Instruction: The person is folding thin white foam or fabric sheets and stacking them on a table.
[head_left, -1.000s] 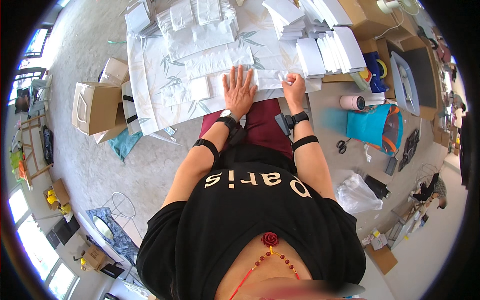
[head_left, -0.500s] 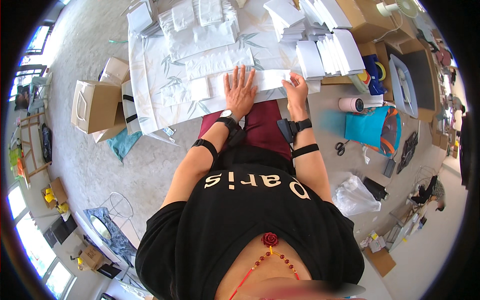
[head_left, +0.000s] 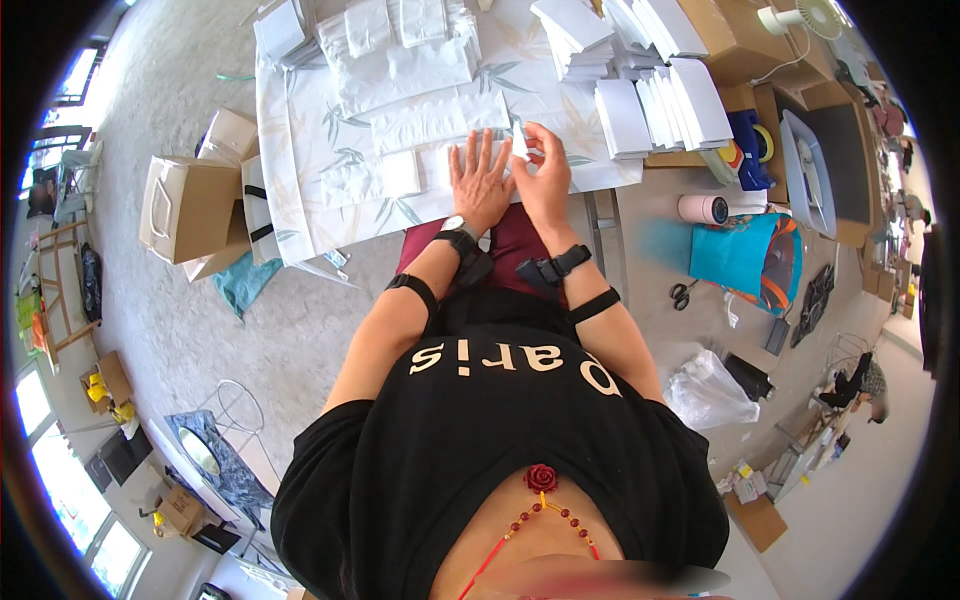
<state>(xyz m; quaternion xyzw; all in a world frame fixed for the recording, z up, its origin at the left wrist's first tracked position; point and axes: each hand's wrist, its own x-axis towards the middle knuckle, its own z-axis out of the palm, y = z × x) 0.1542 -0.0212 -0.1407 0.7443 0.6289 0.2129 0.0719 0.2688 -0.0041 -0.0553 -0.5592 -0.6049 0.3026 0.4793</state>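
My left hand (head_left: 481,192) lies flat with fingers spread on a white strip at the near edge of the table. Close beside it, my right hand (head_left: 543,182) has its thumb and fingers pinched on the raised right end of that white strip (head_left: 518,140), which is folded up toward the left hand. The hands hide most of the strip. To the left sits a small white rectangular piece (head_left: 402,173) on crinkled white film (head_left: 350,186). Just beyond my fingers lies another crinkled white film strip (head_left: 440,122).
Stacks of white folded sheets (head_left: 685,105) stand at the table's right. Flat white packets (head_left: 405,65) lie at the far side of the leaf-print tablecloth (head_left: 590,178). A pink cup (head_left: 702,209) and blue bag (head_left: 735,252) are to the right, cardboard boxes (head_left: 190,210) to the left.
My right hand has moved left from the strip's far right end to beside my left hand, folding that end over. My left hand has stayed in place.
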